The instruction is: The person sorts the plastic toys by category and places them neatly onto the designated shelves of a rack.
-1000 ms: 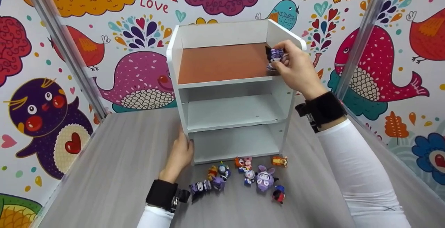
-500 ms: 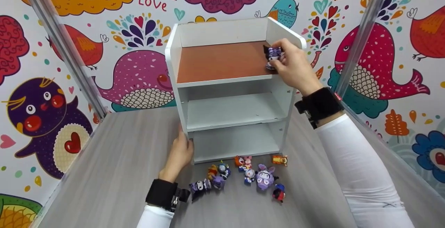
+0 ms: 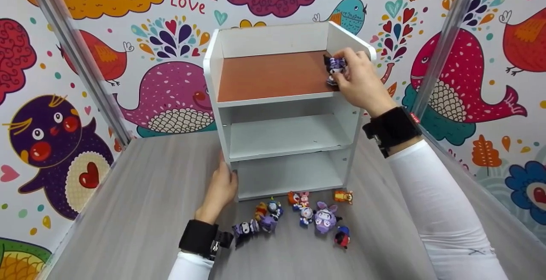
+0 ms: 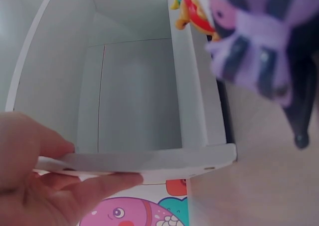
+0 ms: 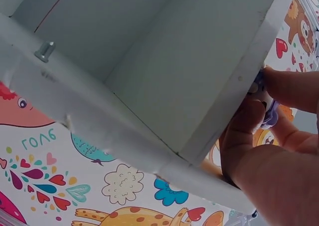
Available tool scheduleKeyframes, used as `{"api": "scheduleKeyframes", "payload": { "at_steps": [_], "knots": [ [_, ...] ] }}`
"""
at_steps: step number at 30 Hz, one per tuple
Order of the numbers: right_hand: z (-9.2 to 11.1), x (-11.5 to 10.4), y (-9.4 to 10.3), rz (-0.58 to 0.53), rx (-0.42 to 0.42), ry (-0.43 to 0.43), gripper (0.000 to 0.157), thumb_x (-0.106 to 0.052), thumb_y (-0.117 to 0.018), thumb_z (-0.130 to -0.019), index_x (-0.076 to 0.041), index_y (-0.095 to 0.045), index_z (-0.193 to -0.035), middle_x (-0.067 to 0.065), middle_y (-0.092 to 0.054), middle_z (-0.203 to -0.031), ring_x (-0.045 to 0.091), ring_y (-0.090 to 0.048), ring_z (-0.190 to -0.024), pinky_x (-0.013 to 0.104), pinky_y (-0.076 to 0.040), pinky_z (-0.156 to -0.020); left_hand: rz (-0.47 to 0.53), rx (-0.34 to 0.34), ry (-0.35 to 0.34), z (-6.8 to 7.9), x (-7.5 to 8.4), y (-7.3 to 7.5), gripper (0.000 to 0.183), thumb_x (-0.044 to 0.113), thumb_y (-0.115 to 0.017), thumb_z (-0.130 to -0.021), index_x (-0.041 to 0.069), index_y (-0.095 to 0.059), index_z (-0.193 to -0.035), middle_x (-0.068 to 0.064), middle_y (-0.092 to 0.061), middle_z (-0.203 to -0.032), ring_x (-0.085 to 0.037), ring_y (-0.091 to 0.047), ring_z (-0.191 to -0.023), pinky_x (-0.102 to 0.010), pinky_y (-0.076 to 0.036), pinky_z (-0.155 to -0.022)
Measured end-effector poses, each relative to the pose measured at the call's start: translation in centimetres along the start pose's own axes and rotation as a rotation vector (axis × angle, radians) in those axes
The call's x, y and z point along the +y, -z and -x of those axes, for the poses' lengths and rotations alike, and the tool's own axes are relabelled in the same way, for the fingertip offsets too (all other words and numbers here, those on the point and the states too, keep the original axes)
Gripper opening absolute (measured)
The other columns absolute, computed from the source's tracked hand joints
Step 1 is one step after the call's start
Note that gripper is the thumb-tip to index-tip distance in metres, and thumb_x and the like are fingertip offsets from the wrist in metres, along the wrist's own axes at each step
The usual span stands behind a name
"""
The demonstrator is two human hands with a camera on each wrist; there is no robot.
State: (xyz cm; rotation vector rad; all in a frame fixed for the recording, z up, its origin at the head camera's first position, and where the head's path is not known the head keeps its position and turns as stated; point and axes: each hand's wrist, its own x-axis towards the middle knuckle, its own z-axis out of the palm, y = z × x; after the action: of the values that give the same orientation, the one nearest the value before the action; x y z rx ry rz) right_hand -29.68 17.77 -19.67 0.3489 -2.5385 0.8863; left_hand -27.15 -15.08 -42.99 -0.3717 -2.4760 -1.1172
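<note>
In the head view my right hand [image 3: 362, 83] pinches a small purple-and-black figurine [image 3: 335, 70] at the right end of the brown top board [image 3: 273, 77]. The right wrist view shows thumb and fingers round the figurine [image 5: 271, 113], hiding most of it, beside the board's front edge. My left hand [image 3: 222, 188] grips the left side panel of the small white shelf unit [image 3: 288, 154] low down. In the left wrist view the thumb lies inside that panel [image 4: 149, 160] and the fingers outside. A striped purple figurine [image 4: 264, 46] looms close to that camera.
Several small figurines lie before the unit: a purple rabbit-eared one [image 3: 325, 219], an orange tiger [image 3: 343, 196], a red-and-blue one [image 3: 342, 237] and a purple-black one [image 3: 246, 228]. Cartoon-printed walls [image 3: 170, 96] surround the grey wood-grain table [image 3: 149, 203].
My right hand has shifted very slightly left with the figurine over the top board. The left hand keeps its grip on the side panel, and the loose figurines stay put.
</note>
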Motion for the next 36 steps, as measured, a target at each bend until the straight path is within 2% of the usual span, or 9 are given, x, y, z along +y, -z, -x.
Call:
{"api": "scheduleKeyframes", "payload": {
  "at_steps": [6, 12, 19, 22, 26, 30, 36],
  "knots": [
    [0.0, 0.1, 0.0, 0.004, -0.007, 0.016, 0.039, -0.003, -0.048, -0.100, -0.005, -0.047, -0.139, 0.021, -0.048, -0.120, 0.030, -0.045, -0.104, 0.041, -0.042, -0.085, -0.016, 0.017, -0.027, 0.1, 0.0, 0.0, 0.066, -0.007, -0.049, -0.094, -0.014, -0.015, -0.151, -0.045, -0.055, -0.125, -0.054, -0.063, -0.106, -0.061, -0.053, -0.086],
    [0.1, -0.1, -0.1, 0.016, 0.007, 0.028, 0.041, -0.002, -0.047, -0.099, -0.002, -0.044, -0.140, 0.025, -0.050, -0.126, 0.033, -0.045, -0.112, 0.048, -0.042, -0.098, -0.019, 0.003, -0.001, 0.0, 0.1, 0.0, 0.065, -0.007, -0.048, -0.095, -0.014, -0.015, -0.151, -0.044, -0.056, -0.125, -0.053, -0.063, -0.108, -0.060, -0.053, -0.089],
    [0.5, -0.3, -0.1, 0.045, 0.000, 0.024, 0.053, 0.000, -0.048, -0.096, -0.006, -0.039, -0.148, 0.026, -0.048, -0.125, 0.033, -0.046, -0.107, 0.047, -0.044, -0.093, -0.016, -0.004, 0.003, -0.1, 0.1, -0.1, 0.066, -0.008, -0.048, -0.095, -0.012, -0.014, -0.151, -0.044, -0.057, -0.122, -0.052, -0.065, -0.105, -0.059, -0.055, -0.086],
    [0.9, -0.3, -0.3, 0.055, 0.012, 0.022, 0.058, -0.001, -0.051, -0.096, -0.007, -0.035, -0.151, 0.026, -0.045, -0.126, 0.033, -0.047, -0.107, 0.047, -0.046, -0.094, -0.018, -0.005, 0.006, -0.1, 0.1, 0.0, 0.066, -0.008, -0.048, -0.094, -0.012, -0.014, -0.151, -0.044, -0.059, -0.117, -0.051, -0.067, -0.098, -0.057, -0.056, -0.079],
    [1.5, -0.4, -0.6, 0.067, 0.063, 0.037, 0.062, -0.004, -0.057, -0.095, -0.005, -0.033, -0.152, 0.027, -0.042, -0.131, 0.034, -0.047, -0.110, 0.049, -0.047, -0.097, -0.018, -0.002, 0.000, 0.0, 0.2, 0.0, 0.067, -0.008, -0.048, -0.094, -0.014, -0.013, -0.151, -0.045, -0.060, -0.111, -0.050, -0.068, -0.089, -0.055, -0.057, -0.073],
    [2.5, -0.4, -0.2, 0.074, 0.138, 0.076, 0.062, -0.005, -0.061, -0.093, -0.003, -0.035, -0.149, 0.028, -0.043, -0.131, 0.035, -0.046, -0.110, 0.049, -0.044, -0.095, -0.019, 0.002, -0.016, 0.0, 0.3, 0.0, 0.066, -0.008, -0.048, -0.094, -0.016, -0.015, -0.150, -0.046, -0.059, -0.115, -0.052, -0.066, -0.098, -0.058, -0.056, -0.083],
    [4.9, -0.6, 0.5, 0.050, 0.237, 0.116, 0.058, -0.007, -0.066, -0.092, -0.001, -0.042, -0.145, 0.027, -0.046, -0.135, 0.036, -0.049, -0.113, 0.050, -0.048, -0.097, -0.015, 0.002, -0.009, 0.1, 0.2, -0.1, 0.063, -0.007, -0.047, -0.095, -0.015, -0.017, -0.150, -0.046, -0.056, -0.124, -0.053, -0.064, -0.103, -0.059, -0.054, -0.085]
  ]
}}
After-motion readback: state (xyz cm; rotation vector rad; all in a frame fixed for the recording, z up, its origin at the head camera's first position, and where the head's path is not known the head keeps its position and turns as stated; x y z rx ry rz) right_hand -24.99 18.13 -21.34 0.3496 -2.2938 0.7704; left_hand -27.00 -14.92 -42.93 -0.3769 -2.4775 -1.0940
